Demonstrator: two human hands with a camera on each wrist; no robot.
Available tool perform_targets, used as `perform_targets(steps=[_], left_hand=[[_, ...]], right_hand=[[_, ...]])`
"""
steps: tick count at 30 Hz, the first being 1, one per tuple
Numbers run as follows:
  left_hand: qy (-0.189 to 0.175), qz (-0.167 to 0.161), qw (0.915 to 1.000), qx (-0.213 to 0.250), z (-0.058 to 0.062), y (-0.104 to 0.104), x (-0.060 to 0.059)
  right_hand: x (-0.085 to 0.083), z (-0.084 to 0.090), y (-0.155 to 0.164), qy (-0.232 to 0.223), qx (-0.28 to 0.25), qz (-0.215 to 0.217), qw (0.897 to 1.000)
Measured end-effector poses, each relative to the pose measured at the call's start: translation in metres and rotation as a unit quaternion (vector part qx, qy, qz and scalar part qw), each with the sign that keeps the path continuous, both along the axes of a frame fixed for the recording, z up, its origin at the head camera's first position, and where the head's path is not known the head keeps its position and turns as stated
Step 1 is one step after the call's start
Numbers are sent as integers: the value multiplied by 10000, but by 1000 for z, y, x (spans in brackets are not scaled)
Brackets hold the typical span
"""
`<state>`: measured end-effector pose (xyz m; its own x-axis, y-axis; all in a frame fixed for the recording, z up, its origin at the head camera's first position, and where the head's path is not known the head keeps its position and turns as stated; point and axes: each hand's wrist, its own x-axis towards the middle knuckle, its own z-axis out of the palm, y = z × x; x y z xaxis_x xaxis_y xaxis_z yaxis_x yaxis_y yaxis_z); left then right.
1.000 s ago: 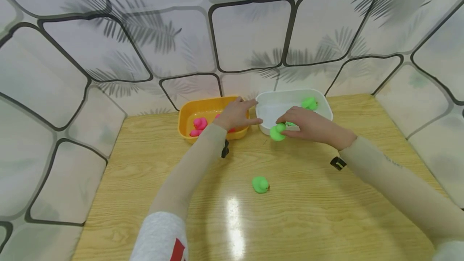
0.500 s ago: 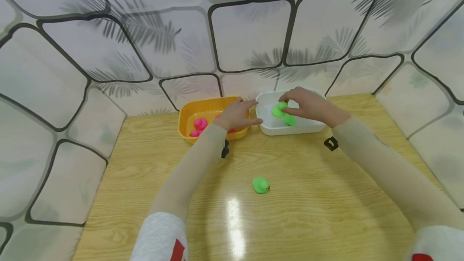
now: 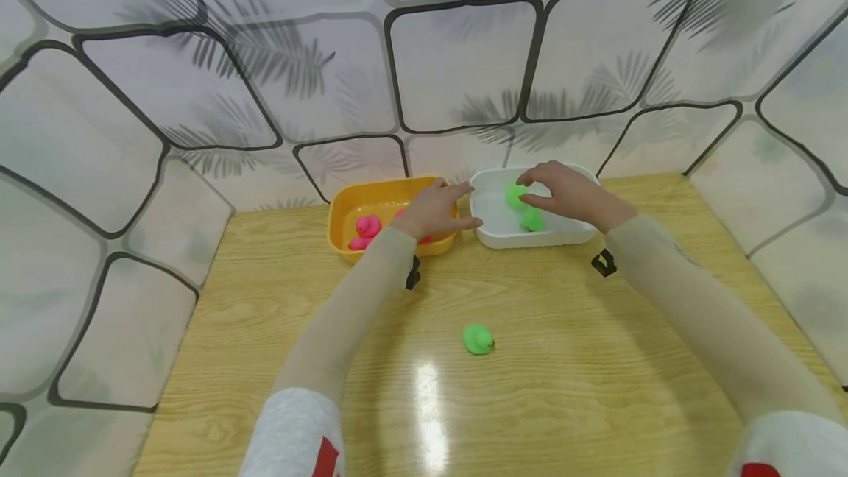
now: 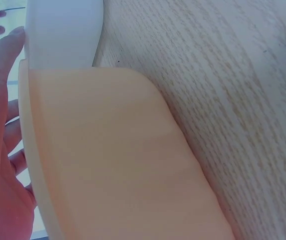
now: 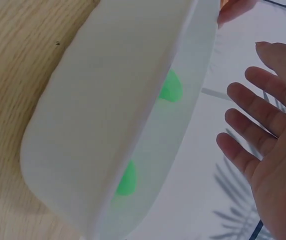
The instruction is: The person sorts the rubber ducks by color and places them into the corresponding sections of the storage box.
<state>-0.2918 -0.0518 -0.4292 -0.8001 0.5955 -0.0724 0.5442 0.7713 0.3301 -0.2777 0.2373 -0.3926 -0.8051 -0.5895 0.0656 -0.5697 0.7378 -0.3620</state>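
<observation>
**Over the white tub: small rubber ducks, light and springy**

At the back of the worktop [image 3: 265, 300], hard against the patterned wall, sit two shallow plastic tubs side by side, almost touching. The yellow tub [image 3: 344, 212] on the left holds pink ducks [image 3: 366, 227]. The white tub [image 3: 563, 234] on the right holds two green ducks [image 3: 530, 221], and its thin walls look stiff enough to take a nudge.

The left hand [image 3: 433, 212] lies over the yellow tub's right rim, fingers straight and reaching towards the white one. The right hand [image 3: 563, 193] hovers over the white tub with fingers loosely spread and nothing in them; the wrist view shows the palm open above the rim.

A third green duck [image 3: 478, 339] stands alone mid-worktop, well apart from both tubs, with open room all round it. It looks light, soft and a little slick, so a pinch across the body would likely suit best. The worktop's front half is free for either arm to travel.
</observation>
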Motion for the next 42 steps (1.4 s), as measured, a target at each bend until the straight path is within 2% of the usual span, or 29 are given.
perform_targets(steps=[11, 25, 42], left_hand=[[-14, -9, 10000, -25, -1, 0, -1], [-64, 50, 9999, -62, 0, 0, 1], [7, 15, 10000, -13, 0, 0, 1]], right_hand=[[20, -2, 9, 349, -109, 365, 9987], [52, -4, -4, 673, -192, 914, 9934], [99, -18, -23, 1165, -404, 1774, 9764]])
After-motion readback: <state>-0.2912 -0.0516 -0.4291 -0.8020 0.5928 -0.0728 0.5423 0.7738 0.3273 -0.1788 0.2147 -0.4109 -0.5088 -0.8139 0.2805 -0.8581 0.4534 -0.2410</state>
